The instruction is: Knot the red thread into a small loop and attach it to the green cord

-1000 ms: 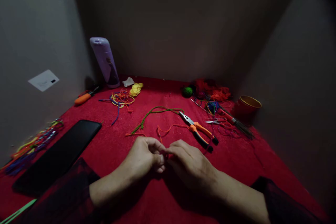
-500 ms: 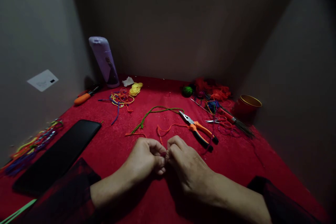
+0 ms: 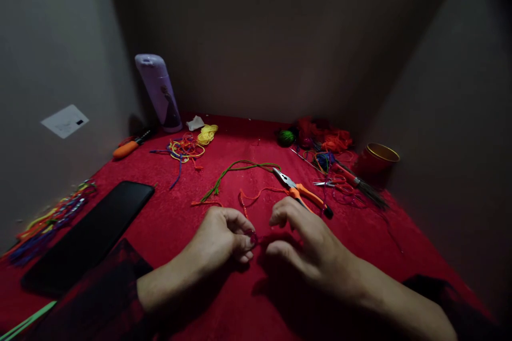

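Red cloth (image 3: 224,298) covered the work surface; both hands were over its near half, apart from each other. Left hand (image 3: 224,234): fingers curled, thumb and index fingertip closed on a small magenta piece (image 3: 253,237). Right hand (image 3: 308,240): thumb and index finger spread well apart, a clear gap between them, palm side turned toward the left hand. No grip seen there.

Visibility: light was dim. The magenta piece was mostly covered by the left fingertips, and its dark tone sat close to that of the cloth; its shape could not be resolved. A faint line extended from it toward the right hand; whether it reached the fingers could not be told. The right hand hid the end of one handle of the pliers (image 3: 294,186). A lower part of the orange-red cord (image 3: 262,192) passed out of sight behind the left fingers; contact with them was unclear. The light green strip (image 3: 30,322) was cut off at the lower left corner.

Position: the magenta piece lay at the tip of the left hand, on the side facing the right hand and left of the right thumb. Pliers rested just beyond the right hand; the green cord (image 3: 236,169) lay farther out, beyond both hands.
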`<action>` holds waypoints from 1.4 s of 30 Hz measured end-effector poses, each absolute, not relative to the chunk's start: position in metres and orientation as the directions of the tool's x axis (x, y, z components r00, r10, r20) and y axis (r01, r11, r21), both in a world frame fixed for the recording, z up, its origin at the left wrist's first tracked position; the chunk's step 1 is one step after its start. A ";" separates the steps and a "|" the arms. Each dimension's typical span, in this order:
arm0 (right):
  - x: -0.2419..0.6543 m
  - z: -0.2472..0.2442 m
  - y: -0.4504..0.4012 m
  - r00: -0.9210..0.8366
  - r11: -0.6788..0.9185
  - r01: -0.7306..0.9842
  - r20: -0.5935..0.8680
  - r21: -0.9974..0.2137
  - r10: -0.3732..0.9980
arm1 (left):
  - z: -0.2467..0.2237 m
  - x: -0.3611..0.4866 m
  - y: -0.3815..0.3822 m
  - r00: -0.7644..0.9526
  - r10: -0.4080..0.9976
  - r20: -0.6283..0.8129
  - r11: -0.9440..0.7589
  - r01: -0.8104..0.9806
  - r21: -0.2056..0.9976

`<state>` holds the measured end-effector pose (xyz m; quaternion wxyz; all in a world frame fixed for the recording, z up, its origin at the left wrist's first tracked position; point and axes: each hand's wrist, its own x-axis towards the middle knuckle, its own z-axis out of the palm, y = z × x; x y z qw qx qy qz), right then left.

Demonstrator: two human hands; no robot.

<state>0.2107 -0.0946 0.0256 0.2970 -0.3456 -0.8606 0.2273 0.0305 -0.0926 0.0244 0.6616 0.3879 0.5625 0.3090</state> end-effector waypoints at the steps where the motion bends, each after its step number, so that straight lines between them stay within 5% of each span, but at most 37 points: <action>1: 0.209 0.020 -0.095 -0.610 0.697 0.465 0.373 -0.546 0.699 | 0.024 0.030 -0.093 0.180 0.847 -0.501 0.504 0.033 0.863; 8: 0.193 0.001 -0.097 -0.719 0.829 0.532 0.424 -0.173 0.551 | 0.022 0.027 -0.091 0.208 0.866 -0.455 0.453 0.057 0.889; 14: 0.190 0.008 -0.089 -0.834 0.918 0.388 0.456 0.085 0.311 | 0.020 0.028 -0.090 0.218 0.849 -0.481 0.482 0.051 0.874; 16: 0.190 0.009 -0.087 -0.834 0.923 0.383 0.448 0.045 0.324 | 0.019 0.028 -0.090 0.231 0.850 -0.474 0.479 0.037 0.877; 23: 0.194 0.000 -0.088 -0.737 0.841 0.297 0.451 -0.453 0.503 | 0.025 0.029 -0.091 0.239 0.849 -0.472 0.468 0.076 0.880; 30: 0.192 -0.006 -0.094 -0.734 0.789 0.287 0.404 -0.543 0.545 | 0.019 0.030 -0.092 0.249 0.833 -0.494 0.489 0.087 0.868; 38: 0.208 0.044 -0.079 -0.733 0.524 0.388 0.090 -0.758 0.674 | 0.019 0.032 -0.092 0.240 0.807 -0.539 0.538 0.078 0.839; 42: 0.219 0.058 -0.076 -0.725 0.601 0.414 0.152 -0.684 0.672 | 0.020 0.031 -0.092 0.261 0.794 -0.549 0.546 0.091 0.833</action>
